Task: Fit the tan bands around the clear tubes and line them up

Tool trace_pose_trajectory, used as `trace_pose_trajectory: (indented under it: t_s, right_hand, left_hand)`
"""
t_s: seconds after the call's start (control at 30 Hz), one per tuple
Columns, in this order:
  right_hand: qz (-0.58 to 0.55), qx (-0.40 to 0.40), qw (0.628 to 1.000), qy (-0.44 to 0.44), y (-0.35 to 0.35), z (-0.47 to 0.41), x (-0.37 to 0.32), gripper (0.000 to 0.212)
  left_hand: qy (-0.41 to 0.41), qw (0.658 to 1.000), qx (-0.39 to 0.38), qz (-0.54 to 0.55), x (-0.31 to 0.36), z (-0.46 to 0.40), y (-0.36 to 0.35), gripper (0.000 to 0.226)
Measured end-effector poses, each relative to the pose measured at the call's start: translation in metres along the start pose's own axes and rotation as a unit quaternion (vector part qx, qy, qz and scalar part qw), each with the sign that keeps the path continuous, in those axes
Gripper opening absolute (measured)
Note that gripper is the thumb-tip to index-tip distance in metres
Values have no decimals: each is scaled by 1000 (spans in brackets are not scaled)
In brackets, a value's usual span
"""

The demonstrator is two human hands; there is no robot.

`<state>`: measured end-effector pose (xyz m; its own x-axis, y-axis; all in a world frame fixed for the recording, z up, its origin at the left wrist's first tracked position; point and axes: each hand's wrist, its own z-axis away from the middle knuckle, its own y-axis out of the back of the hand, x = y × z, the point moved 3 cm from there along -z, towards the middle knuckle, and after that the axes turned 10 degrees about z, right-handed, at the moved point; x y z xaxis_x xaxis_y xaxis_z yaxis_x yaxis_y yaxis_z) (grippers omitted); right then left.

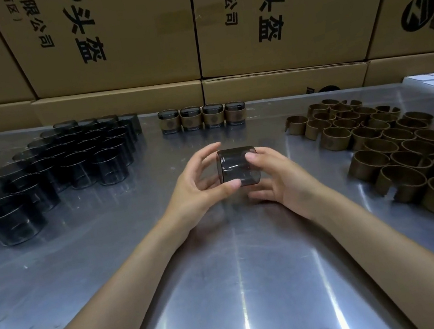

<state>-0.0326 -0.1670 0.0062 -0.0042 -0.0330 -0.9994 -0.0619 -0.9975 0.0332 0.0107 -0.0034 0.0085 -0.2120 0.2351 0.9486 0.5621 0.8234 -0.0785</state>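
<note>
Head view: both hands, left hand (199, 184) and right hand (283, 179), grip a smooth, smoky clear tube (238, 166).

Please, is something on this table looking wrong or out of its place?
Mostly tidy. One tan band at the far-left edge of the band pile looks sprung open, its end sticking out, unlike the closed rings around it. The four finished tubes stand in an even row.

Lighting is moderate and even, from overhead. The metal table (229, 289) shows bright streaks of glare fanning toward the viewer below the held tube (237, 167), plus a sheen to its right. Soft shadows lie under both forearms. Wide-angle distortion tilts the cartons (111, 33) behind the grip outward. Frame edges are slightly soft; the centre is sharp.
</note>
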Motion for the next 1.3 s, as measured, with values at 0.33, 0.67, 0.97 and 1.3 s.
trace_pose_trajectory:
  t_s: [0.33,0.67,0.97,1.3]
  right_hand:
    - [-66,-29,996,52,2,6,-2,51]
    - [-11,-17,1000,-10,-1,1,-3,40]
    - [-4,41,997,59,-3,4,1,60]
    - [254,161,946,123,-13,8,0,65]
  left_hand:
    - [85,995,42,-42,-5,-5,-5,62]
    - [30,993,-11,112,-5,-1,6,69]
    - [66,994,46,72,-3,-3,7,77]
    - [43,999,-3,9,-7,-4,6,51]
